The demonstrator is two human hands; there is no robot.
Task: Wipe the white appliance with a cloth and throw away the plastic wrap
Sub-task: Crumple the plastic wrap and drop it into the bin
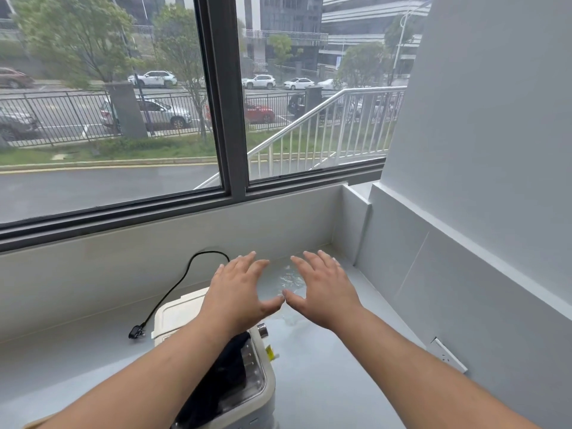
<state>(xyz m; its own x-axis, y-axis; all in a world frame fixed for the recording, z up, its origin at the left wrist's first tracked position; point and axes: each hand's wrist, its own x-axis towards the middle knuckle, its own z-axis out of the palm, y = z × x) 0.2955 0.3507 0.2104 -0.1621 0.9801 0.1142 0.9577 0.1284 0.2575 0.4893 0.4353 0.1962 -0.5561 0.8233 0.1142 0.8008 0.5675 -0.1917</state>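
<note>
Both hands are held out in the middle of the frame with the fingers spread wide, holding nothing. The left hand (241,292) is above the white appliance (176,317), which stands at the lower centre on the grey counter (325,382). The right hand (322,289) is just beside it, thumb tips almost meeting. The clear plastic wrap (289,278) lies on the counter between the hands. A black plug (136,331) lies left of the appliance.

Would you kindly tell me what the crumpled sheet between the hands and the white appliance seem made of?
The sheet looks like thin clear plastic film: see-through, crinkled, glinting. The white appliance seems a matte off-white moulded plastic shell; its dark front panel is glossy, glass or plastic, hard to tell.
</note>
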